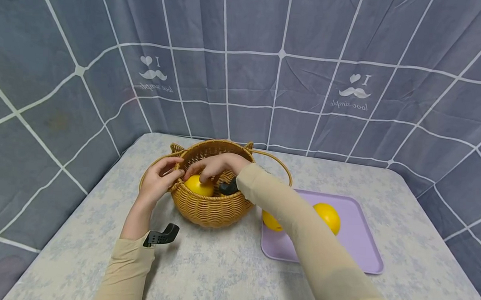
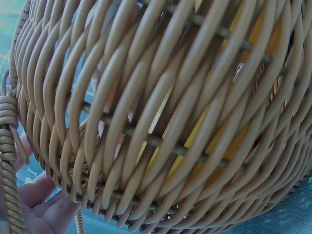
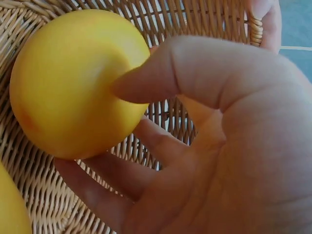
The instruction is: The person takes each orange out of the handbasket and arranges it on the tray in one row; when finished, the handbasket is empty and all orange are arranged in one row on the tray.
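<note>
A round yellow-orange fruit, like an orange, sits inside the wicker basket near its left wall. My right hand reaches over the rim and holds it, thumb on its top side and fingers curled beneath. Part of a second yellow fruit shows lower in the basket in the right wrist view. My left hand pinches the basket's left rim between thumb and fingers. In the left wrist view the woven wall fills most of the picture, with left fingers at the lower left.
Right of the basket lies a lilac tray, bearing an orange and another orange partly behind my right sleeve. The basket's handle leans out to the right. A grey checked curtain hangs behind the table.
</note>
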Action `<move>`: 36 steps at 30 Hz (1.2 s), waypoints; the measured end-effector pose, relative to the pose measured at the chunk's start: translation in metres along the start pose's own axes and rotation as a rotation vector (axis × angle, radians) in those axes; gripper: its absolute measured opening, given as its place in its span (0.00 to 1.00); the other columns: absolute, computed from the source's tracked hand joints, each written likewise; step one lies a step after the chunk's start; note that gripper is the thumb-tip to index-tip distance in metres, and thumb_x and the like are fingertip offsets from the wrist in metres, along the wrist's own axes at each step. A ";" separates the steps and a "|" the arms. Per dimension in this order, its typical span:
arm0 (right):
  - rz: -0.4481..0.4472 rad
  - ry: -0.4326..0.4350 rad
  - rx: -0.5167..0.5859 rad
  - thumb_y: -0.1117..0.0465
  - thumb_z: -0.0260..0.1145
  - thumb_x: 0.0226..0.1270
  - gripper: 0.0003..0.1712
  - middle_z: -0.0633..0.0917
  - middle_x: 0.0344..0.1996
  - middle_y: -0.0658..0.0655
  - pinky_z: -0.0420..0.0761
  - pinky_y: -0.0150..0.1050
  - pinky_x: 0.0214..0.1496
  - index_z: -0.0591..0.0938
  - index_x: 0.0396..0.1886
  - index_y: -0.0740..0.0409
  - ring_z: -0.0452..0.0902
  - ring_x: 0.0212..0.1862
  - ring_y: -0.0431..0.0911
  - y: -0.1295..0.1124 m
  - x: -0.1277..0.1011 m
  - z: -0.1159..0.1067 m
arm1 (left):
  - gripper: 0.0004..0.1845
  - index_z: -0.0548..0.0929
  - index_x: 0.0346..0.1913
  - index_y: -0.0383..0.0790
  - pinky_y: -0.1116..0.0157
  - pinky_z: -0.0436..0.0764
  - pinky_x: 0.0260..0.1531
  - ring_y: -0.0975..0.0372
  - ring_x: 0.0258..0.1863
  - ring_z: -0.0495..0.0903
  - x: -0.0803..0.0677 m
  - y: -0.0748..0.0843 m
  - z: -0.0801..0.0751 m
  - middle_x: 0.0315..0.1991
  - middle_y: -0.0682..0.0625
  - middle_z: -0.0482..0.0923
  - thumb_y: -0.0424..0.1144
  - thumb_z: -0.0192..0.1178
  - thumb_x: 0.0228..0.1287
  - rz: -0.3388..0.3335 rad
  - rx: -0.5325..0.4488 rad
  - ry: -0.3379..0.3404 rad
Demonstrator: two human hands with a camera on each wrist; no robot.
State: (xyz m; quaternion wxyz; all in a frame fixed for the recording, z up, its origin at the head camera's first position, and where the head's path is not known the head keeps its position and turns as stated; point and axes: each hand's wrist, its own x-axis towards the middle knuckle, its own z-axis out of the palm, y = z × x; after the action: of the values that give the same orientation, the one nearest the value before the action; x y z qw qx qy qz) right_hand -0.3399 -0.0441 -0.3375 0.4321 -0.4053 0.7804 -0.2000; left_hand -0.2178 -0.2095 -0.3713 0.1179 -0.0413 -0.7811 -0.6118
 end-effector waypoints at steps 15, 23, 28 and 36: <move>0.091 0.002 0.014 0.65 0.64 0.56 0.32 0.65 0.59 0.53 0.82 0.38 0.39 0.68 0.60 0.43 0.72 0.46 0.46 0.001 -0.003 0.003 | 0.20 0.75 0.57 0.33 0.56 0.65 0.64 0.53 0.65 0.63 -0.001 0.003 0.000 0.64 0.44 0.66 0.36 0.59 0.64 -0.018 -0.004 -0.010; 0.120 0.002 -0.035 0.61 0.59 0.60 0.34 0.62 0.66 0.51 0.79 0.38 0.34 0.66 0.67 0.36 0.70 0.48 0.45 0.002 -0.005 0.002 | 0.19 0.75 0.57 0.33 0.57 0.64 0.64 0.53 0.64 0.64 -0.001 0.003 0.001 0.63 0.43 0.66 0.35 0.59 0.64 -0.012 0.001 -0.006; 0.151 -0.023 -0.005 0.62 0.62 0.59 0.35 0.65 0.58 0.53 0.79 0.36 0.31 0.64 0.65 0.37 0.72 0.41 0.44 0.001 -0.006 0.002 | 0.19 0.76 0.56 0.32 0.57 0.64 0.64 0.53 0.64 0.64 -0.001 0.002 0.001 0.62 0.43 0.67 0.35 0.59 0.63 -0.007 -0.003 0.001; 0.162 -0.015 -0.017 0.66 0.68 0.54 0.40 0.64 0.56 0.54 0.78 0.34 0.32 0.61 0.64 0.41 0.71 0.42 0.45 0.001 -0.005 0.002 | 0.19 0.76 0.57 0.33 0.57 0.64 0.64 0.54 0.64 0.64 -0.001 0.003 0.001 0.63 0.44 0.67 0.35 0.59 0.64 -0.009 -0.006 0.001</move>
State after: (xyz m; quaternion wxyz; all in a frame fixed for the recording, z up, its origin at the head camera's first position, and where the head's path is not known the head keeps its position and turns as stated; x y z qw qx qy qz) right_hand -0.3368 -0.0391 -0.3365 0.4490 -0.3462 0.8091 -0.1548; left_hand -0.2159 -0.2072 -0.3689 0.1153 -0.0378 -0.7794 -0.6147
